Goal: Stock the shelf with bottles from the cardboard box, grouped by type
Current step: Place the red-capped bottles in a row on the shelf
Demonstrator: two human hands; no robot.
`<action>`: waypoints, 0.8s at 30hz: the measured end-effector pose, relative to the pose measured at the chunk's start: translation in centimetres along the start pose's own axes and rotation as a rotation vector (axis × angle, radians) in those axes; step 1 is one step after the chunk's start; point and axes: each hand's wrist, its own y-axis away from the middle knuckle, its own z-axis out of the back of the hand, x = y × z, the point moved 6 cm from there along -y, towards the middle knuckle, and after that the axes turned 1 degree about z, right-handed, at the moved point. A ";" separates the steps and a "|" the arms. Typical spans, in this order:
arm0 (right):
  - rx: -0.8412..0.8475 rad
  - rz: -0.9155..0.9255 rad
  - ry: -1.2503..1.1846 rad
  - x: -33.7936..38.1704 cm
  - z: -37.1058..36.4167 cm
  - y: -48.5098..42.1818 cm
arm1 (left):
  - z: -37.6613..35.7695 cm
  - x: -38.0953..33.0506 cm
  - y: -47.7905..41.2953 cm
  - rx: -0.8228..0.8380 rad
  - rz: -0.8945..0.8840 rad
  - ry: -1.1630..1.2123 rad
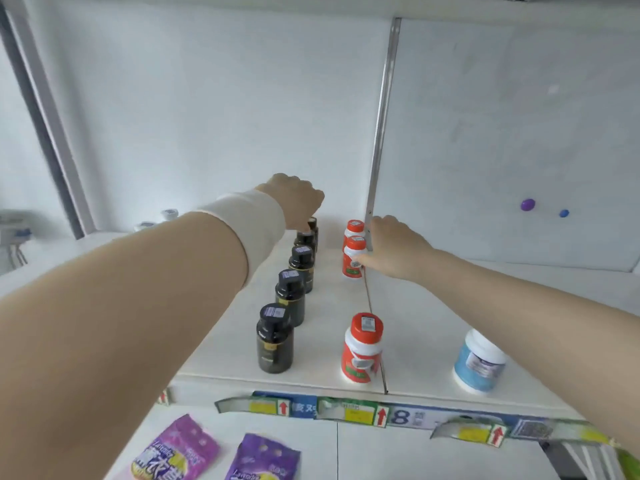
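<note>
**Placing two bottles, row ends**

My left hand grips a dark bottle beneath it. My right hand clasps a red-capped bottle at its fingertips. Next I should let both go cleanly, then return to the cardboard box, which is out of sight.

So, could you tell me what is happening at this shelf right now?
A person is stocking the shelf. The left hand reaches over the rear of a row of dark bottles, its fingers hidden. The right hand touches the side of a red-capped bottle near the back; another stands behind it, a third at the front. A blue-labelled jar stands front right.
</note>
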 end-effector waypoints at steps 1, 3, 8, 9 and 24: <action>-0.016 0.025 0.026 1.3 0.5 1.1 | 0.2 0.3 2.1 0.000 0.008 -0.027; -0.050 0.065 0.061 4.0 1.3 3.1 | 0.6 1.1 6.3 0.012 0.029 -0.063; -0.062 0.212 0.112 12.9 1.2 6.9 | 0.2 5.9 16.3 0.060 0.131 -0.138; -0.064 0.242 0.116 14.9 0.9 7.6 | -0.1 7.1 18.4 0.076 0.155 -0.155; 0.069 0.762 0.131 55.0 -11.0 15.7 | -13.5 29.4 54.3 0.389 0.533 -0.140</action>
